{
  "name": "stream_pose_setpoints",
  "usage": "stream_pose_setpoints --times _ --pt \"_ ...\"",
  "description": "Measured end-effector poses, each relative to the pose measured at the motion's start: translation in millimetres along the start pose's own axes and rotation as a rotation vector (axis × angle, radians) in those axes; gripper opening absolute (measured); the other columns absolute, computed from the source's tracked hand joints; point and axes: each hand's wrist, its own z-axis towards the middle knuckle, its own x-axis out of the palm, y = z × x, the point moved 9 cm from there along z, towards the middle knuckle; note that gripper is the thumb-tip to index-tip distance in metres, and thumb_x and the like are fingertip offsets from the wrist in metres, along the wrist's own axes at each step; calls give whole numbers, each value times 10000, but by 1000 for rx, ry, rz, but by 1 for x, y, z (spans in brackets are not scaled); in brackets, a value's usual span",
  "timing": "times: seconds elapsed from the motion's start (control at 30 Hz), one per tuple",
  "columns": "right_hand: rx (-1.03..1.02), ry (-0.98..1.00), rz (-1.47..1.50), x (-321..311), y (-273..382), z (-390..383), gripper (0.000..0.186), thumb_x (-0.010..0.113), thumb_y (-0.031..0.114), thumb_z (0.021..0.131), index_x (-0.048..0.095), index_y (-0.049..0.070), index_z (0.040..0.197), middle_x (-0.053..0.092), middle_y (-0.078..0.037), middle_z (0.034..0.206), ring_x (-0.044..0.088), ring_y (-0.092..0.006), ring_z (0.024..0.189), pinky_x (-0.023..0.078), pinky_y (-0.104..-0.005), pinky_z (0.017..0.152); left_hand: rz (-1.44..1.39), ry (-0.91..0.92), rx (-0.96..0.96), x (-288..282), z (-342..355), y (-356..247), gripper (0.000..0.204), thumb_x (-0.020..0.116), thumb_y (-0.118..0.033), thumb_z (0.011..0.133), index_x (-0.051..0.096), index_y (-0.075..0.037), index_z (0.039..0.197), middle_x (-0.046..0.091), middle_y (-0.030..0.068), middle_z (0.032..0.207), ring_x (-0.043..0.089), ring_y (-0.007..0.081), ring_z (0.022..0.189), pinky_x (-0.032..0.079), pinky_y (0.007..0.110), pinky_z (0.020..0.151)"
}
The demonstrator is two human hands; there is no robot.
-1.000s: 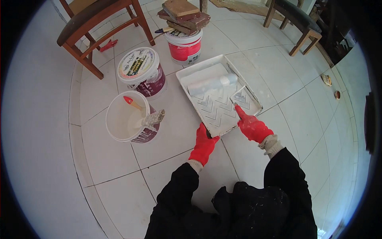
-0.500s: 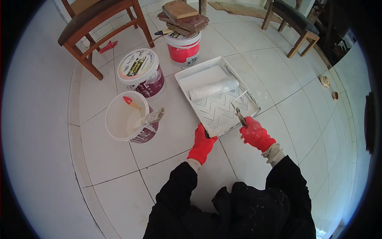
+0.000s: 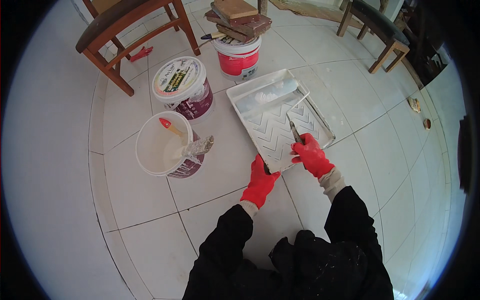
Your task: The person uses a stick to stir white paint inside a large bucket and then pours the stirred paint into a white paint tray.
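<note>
My right hand (image 3: 312, 155), in a red-coated glove, is closed round the handle of a paint roller (image 3: 267, 96). The roller's white sleeve lies at the far, deep end of a white paint tray (image 3: 243, 118), in the paint there. Its wire frame runs back over the tray's zigzag ribs. With the same kind of glove, my left hand (image 3: 259, 184) grips the near left corner of the tray; its thumb lies along the near edge and the other fingers are partly hidden.
Left of the tray stand an open paint bucket (image 3: 141, 159) holding a red-tipped brush (image 3: 171, 126) and a crusted scraper (image 3: 199, 146), and a lidded bucket (image 3: 202, 100). Behind, a red bucket (image 3: 239, 62) bears stacked wooden blocks (image 3: 250, 26). Chairs (image 3: 127, 37) stand at the back on the tiled floor.
The roller has moved away from me, from the upper ribs into the tray's far end. My right hand has followed it forward and slightly left. The left hand keeps its hold on the corner.
</note>
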Motion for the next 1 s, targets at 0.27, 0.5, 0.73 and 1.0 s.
stream_pose_setpoints --times 0.27,0.5,0.73,1.0 --pt "151 188 19 6 -20 1 446 595 198 823 495 -10 1204 599 -89 808 569 -185 656 483 -316 615 -85 92 16 7 2 -2 542 707 -30 750 401 -90 1194 522 80 1095 576 168 770 476 295 505" --pt "-204 -36 -287 -4 4 2 595 597 233 819 423 -27 1325 572 -244 1184 548 -385 1082 428 -379 904 -56 71 -8 3 2 2 541 708 -33 752 401 -90 1194 505 84 1100 579 178 778 476 291 506" --pt "-215 -163 -308 -35 1 3 568 594 223 821 438 -19 1311 590 -247 1131 562 -395 1040 447 -390 859 -14 57 -4 4 2 -1 546 707 -54 763 393 -95 1207 458 98 1146 580 201 777 484 301 518" --pt "-171 -266 -364 -67 -3 20 550 584 123 813 433 -31 1319 536 -242 1251 519 -348 1160 408 -353 954 -3 94 -57 3 1 1 542 681 -55 785 383 -104 1235 463 93 1143 575 199 814 489 304 545"
